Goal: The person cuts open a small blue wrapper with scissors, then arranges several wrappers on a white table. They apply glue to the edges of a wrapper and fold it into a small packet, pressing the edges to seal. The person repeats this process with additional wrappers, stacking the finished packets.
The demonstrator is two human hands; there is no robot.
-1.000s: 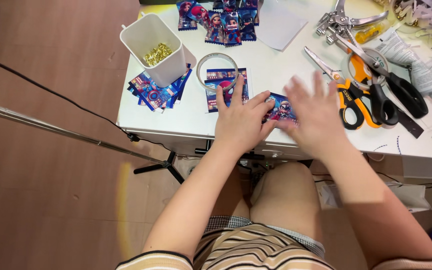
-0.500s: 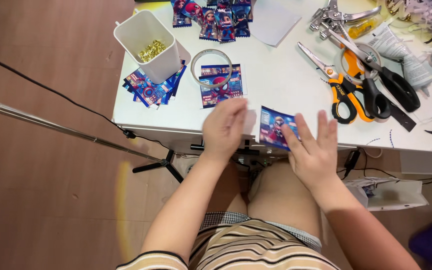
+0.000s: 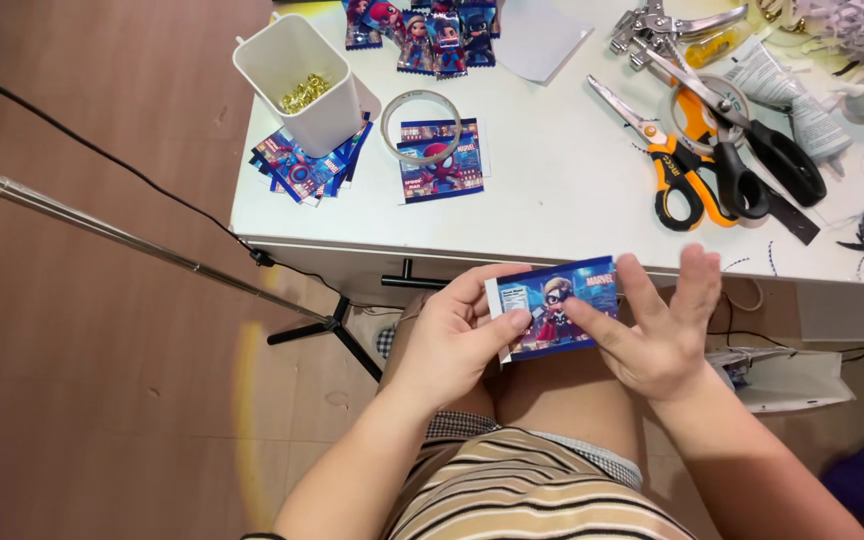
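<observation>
A small blue printed card (image 3: 557,305) with a cartoon figure is held above my lap, just off the front edge of the white table (image 3: 552,200). My left hand (image 3: 452,340) grips its left end between thumb and fingers. My right hand (image 3: 657,335) has fingers spread, with the index fingertip pressing on the card's face. Further up the table, another printed card (image 3: 440,160) lies flat, with a clear tape ring (image 3: 421,125) resting partly on it.
A white tub (image 3: 297,80) of small gold pieces stands at the left, beside a fanned stack of cards (image 3: 302,170). More cards (image 3: 422,35) lie at the back. Orange-handled scissors (image 3: 677,165), black-handled scissors (image 3: 762,160) and metal pliers (image 3: 662,25) lie on the right. A tripod stand (image 3: 152,250) crosses the wooden floor.
Both hands have drawn the card off the table surface towards my lap. The left hand now grips its left end, and the right hand's finger presses on it.
</observation>
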